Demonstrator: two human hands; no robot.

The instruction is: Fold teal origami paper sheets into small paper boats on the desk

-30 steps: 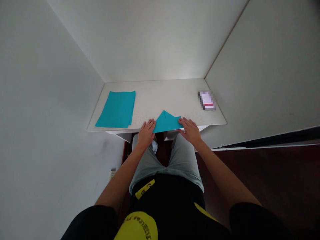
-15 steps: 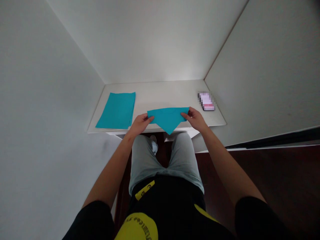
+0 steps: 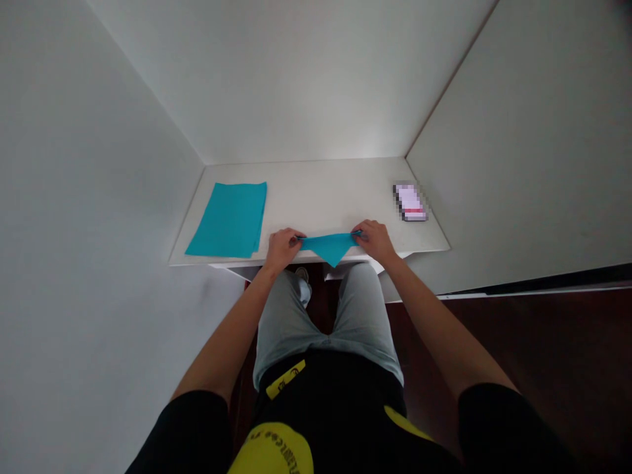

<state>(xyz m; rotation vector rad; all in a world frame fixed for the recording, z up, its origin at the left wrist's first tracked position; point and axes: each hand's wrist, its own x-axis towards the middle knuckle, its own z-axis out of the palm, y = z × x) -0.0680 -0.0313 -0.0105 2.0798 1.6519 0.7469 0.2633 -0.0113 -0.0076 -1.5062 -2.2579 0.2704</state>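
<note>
A folded sheet of teal paper (image 3: 330,246) is stretched between my two hands at the front edge of the white tabletop (image 3: 326,191). Its top edge is nearly straight, and a pointed flap hangs toward me past the table edge. My left hand (image 3: 285,247) pinches the left end, fingers closed. At the other end my right hand (image 3: 372,239) grips the paper between thumb and fingers. The fingertips partly cover both ends of the sheet.
On the left of the tabletop lies a small stack of teal paper (image 3: 230,217), edges slightly offset. A phone (image 3: 411,202), blurred out, rests near the right edge. White walls enclose the table's back and sides. My legs are below the front edge.
The paper's upper edge has come down toward me, so the sheet looks narrower. Both hands have turned over it, and the right hand has shifted slightly left.
</note>
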